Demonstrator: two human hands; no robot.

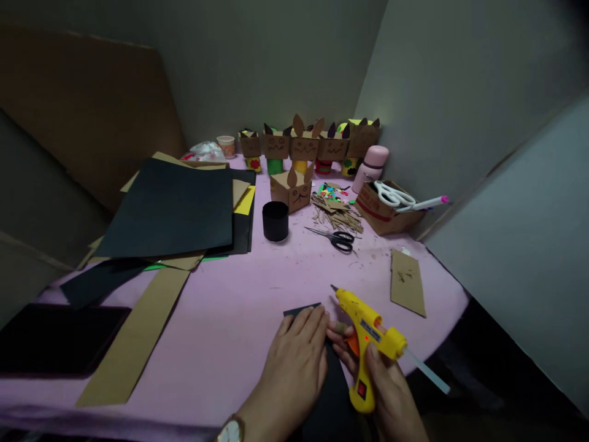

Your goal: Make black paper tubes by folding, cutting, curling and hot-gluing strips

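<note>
My left hand (299, 350) lies flat, fingers stretched out, on a black paper strip (334, 393) at the front of the table. My right hand (380, 380) is wrapped round the handle of a yellow glue gun (368, 325), its nozzle pointing up and left just beyond the strip. A clear glue stick (427, 370) sticks out of the gun's back end. A black paper cylinder (275, 221) stands upright further back, in front of a cardboard box with ears and a drawn face (294, 190).
Black scissors (338, 238) lie by cardboard scraps (338, 212). At right are a cardboard piece (408, 282) and a box (384, 215) holding white scissors. Black sheets (175, 209), a cardboard strip (138, 337) and a dark tablet (59, 337) lie left. Animal figures (305, 147) stand behind.
</note>
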